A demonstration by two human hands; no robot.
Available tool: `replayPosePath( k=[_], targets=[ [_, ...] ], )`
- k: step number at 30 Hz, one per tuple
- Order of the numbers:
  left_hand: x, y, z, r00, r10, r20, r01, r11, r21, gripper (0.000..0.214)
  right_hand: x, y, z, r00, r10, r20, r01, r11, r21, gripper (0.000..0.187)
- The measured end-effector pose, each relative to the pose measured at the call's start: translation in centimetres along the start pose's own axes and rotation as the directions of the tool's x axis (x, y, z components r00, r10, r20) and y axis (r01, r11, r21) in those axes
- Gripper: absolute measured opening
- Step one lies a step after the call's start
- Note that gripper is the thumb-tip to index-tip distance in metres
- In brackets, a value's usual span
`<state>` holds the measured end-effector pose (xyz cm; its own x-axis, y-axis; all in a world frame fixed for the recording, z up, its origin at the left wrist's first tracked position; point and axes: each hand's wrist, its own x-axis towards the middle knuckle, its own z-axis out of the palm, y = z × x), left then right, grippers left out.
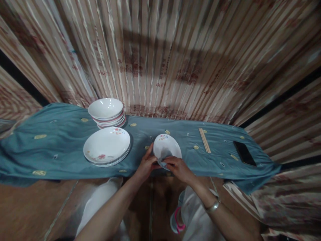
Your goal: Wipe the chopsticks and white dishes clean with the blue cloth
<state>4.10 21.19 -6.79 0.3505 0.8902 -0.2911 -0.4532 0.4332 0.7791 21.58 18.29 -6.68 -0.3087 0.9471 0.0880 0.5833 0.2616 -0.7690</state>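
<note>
A small white dish [168,144] with a floral print on its far rim is tilted at the table's near edge. My left hand [147,162] grips it from the left side, thumb up along the rim and fingers partly hidden below. Over the near inside of the dish, my right hand [178,167] has its fingers pressed together. At those fingertips is a pale grey-blue patch, perhaps cloth; I cannot make it out clearly.
Left of the dish lies a stack of oval floral plates [106,144], with a stack of white bowls [106,108] behind it. Wooden chopsticks [205,140] and a black phone [244,153] lie to the right on the blue tablecloth [67,147]. Patterned curtains [160,67] hang behind.
</note>
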Motion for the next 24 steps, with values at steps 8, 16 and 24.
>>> replayPosePath(
  k=[8,16,24],
  targets=[
    [0.5,-0.4,-0.4,0.999,0.013,0.036,-0.015,0.999,0.052,0.102,-0.1,3.2,-1.8,0.983,0.168,-0.077,-0.185,0.885,-0.427,0.024],
    [0.5,-0.3,-0.1,0.999,0.019,0.04,-0.022,0.998,0.053,0.099,3.2,5.2,-1.4,0.947,0.177,-0.267,-0.297,0.8,-0.521,0.026],
    [0.5,-0.4,-0.1,0.999,0.018,0.039,-0.019,0.999,0.029,0.099,7.3,4.7,0.6,0.899,0.062,-0.433,-0.219,0.921,-0.323,0.031]
  ],
)
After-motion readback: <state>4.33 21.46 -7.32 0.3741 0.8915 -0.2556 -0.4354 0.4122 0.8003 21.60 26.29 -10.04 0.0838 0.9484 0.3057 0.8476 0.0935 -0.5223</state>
